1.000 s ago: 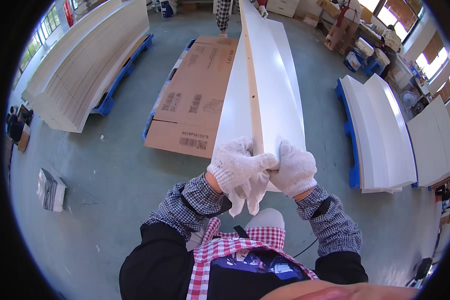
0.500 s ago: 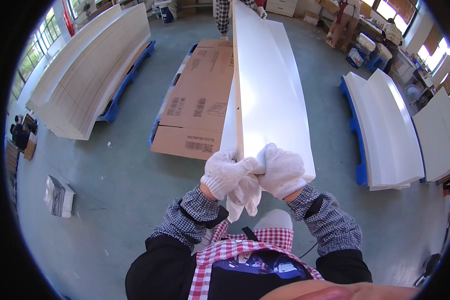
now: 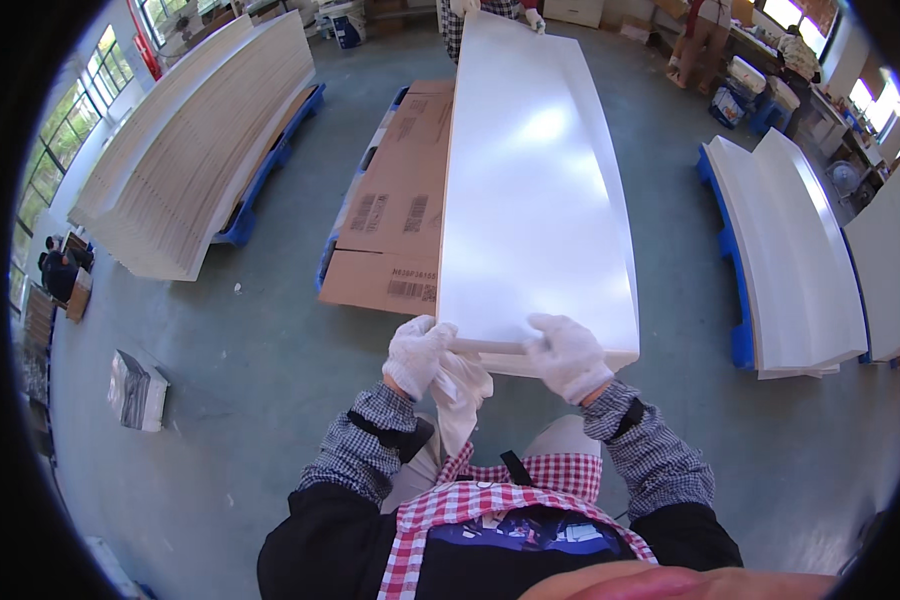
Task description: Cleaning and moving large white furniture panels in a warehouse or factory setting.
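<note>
White panel (image 3: 535, 190), long and glossy, held flat and level above the floor (image 3: 270, 400); near short edge at the person's hands, far end at the top of the view, where another person's gloved hand (image 3: 535, 18) holds it.

Left hand (image 3: 417, 355), white cotton glove, grip closed over the panel's near left corner, fingers curled on the edge. A loose white cloth (image 3: 460, 395) hangs below this hand; cannot tell which hand pinches it.

Right hand (image 3: 568, 355), gloved too, grip pressed over the near edge toward the right corner, fingers on top of the panel.

Below the panel, cardboard sheets (image 3: 395, 225) lie flat over a blue pallet (image 3: 327, 265); the panel covers their right side.

Left of these, a tall stack of white boards (image 3: 185, 150) on another blue pallet. Right, a lower stack of white panels (image 3: 800, 260) on a blue base, more beyond it near the right rim.

Small wrapped bundle (image 3: 137, 390) on the floor, well left of the hands.

Checked sleeves, red-checked apron (image 3: 490, 500).
</note>
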A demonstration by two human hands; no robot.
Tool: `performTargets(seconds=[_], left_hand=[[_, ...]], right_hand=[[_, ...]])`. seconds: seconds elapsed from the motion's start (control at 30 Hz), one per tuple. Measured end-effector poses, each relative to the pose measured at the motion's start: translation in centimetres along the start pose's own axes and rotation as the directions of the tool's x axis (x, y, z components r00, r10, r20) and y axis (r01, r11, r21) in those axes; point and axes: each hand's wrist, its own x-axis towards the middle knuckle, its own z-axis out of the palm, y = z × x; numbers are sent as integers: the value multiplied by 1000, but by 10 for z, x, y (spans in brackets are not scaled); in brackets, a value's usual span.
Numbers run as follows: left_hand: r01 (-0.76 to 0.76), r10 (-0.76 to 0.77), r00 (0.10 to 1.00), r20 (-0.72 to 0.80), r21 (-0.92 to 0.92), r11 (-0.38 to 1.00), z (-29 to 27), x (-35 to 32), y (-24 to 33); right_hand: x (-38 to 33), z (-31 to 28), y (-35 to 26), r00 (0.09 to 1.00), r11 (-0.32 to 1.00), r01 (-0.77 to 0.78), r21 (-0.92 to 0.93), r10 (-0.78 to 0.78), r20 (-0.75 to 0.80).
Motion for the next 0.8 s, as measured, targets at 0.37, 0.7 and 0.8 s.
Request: performTargets(seconds=[0.37, 0.7, 0.8], left_hand=[[-121, 100, 993, 70, 439, 890, -29, 28, -94], [-134, 37, 983, 180, 560, 817, -26, 46, -131], [-163, 29, 967, 252, 529, 833, -46, 57, -146]], right_hand=[[-79, -16, 143, 545, 339, -584, 738, 837, 47], [-70, -4, 173, 453, 78, -716, 693, 808, 377], [-63, -1, 170, 443, -3, -700, 715, 782, 438]])
